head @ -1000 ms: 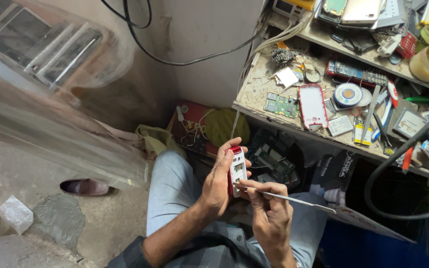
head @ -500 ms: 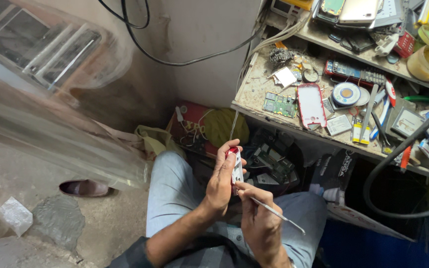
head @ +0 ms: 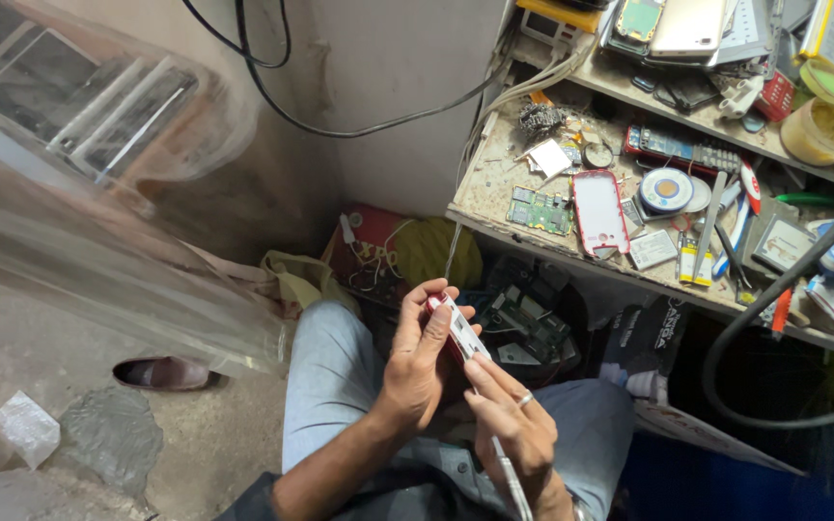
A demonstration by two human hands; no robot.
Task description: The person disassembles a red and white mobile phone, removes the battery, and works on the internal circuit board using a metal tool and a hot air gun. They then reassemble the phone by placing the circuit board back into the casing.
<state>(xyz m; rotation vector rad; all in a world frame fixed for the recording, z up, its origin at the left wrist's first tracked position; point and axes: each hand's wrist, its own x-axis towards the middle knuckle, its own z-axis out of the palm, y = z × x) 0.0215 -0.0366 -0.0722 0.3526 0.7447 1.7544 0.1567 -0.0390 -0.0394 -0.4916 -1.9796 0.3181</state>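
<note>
My left hand (head: 415, 365) grips a small red and white phone (head: 456, 326), held upright on edge above my lap. My right hand (head: 514, 420) sits just below and right of it, fingertips touching the phone's lower end. That hand also holds a thin metal tool (head: 512, 479), whose shaft runs down past my wrist toward the frame's bottom edge. A ring shows on one right finger. Both hands hover over my knees in light blue trousers (head: 325, 381).
A cluttered workbench (head: 494, 198) stands ahead at right with a green circuit board (head: 541, 209), a red-edged phone shell (head: 598, 212), a solder reel (head: 666, 189) and several tools. A black cable (head: 755, 318) loops at right. A shoe (head: 161, 373) lies on the floor at left.
The thin tool, which pointed out to the right a second ago, now points down along my right wrist. My right fingers have moved up against the phone, which is turned more edge-on.
</note>
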